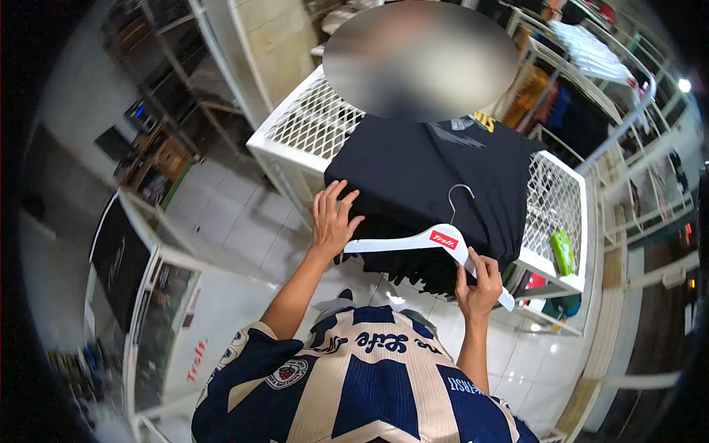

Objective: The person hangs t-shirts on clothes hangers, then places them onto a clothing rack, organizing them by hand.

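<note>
A white clothes hanger (402, 243) with a red label and a metal hook lies across the near edge of a black T-shirt (428, 173). My right hand (478, 286) is closed round the hanger's right arm, thumb and fingers on either side of it. Fingers spread, my left hand (336, 220) rests on the shirt's near left corner, close to the hanger's left tip. The shirt is spread on a white mesh-topped table (310, 122), with yellow and grey print showing at its far end.
A green packet (563, 252) sits at the table's right front corner. A blurred oval covers the area beyond the table. Clothes racks (569, 96) stand at the back right. A white-framed glass display case (159, 325) is at the left, with tiled floor between.
</note>
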Demonstrator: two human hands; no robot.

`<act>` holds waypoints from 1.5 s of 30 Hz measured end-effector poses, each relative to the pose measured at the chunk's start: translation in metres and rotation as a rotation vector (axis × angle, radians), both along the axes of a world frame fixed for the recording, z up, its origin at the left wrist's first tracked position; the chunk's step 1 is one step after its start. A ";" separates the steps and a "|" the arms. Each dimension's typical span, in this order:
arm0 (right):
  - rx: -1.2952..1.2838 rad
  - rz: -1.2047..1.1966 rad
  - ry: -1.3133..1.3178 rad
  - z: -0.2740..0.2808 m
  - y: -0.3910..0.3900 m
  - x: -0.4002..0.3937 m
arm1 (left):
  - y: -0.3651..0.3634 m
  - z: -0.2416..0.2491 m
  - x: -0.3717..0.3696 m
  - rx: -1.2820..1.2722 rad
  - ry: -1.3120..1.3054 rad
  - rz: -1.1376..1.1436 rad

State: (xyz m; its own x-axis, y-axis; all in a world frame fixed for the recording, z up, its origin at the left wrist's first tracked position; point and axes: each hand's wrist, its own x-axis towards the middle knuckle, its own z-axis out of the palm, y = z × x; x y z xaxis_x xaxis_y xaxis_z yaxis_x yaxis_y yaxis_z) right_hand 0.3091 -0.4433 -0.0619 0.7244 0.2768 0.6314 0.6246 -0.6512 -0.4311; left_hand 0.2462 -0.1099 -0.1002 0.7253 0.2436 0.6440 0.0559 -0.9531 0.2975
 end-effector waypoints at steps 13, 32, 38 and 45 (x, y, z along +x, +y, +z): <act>-0.139 -0.073 0.017 -0.011 0.056 -0.077 | 0.041 0.079 0.038 -0.183 -0.191 -0.410; -0.047 -0.544 -0.073 0.026 0.037 -0.028 | 0.071 0.084 0.008 -0.202 -0.093 -0.548; -0.006 -0.422 0.037 0.041 0.099 -0.001 | 0.072 0.090 0.002 -0.136 -0.036 -0.643; -0.108 -0.361 0.056 0.034 0.111 0.029 | 0.078 0.100 0.039 -0.106 0.085 -0.735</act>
State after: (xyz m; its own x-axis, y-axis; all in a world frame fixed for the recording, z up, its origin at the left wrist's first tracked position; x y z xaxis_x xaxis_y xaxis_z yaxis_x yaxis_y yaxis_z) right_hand 0.3386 -0.3321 -0.0281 0.8201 0.0603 0.5690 0.3243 -0.8683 -0.3755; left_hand 0.2849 -0.0314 -0.0005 0.7710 -0.2657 0.5788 -0.5581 -0.7197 0.4131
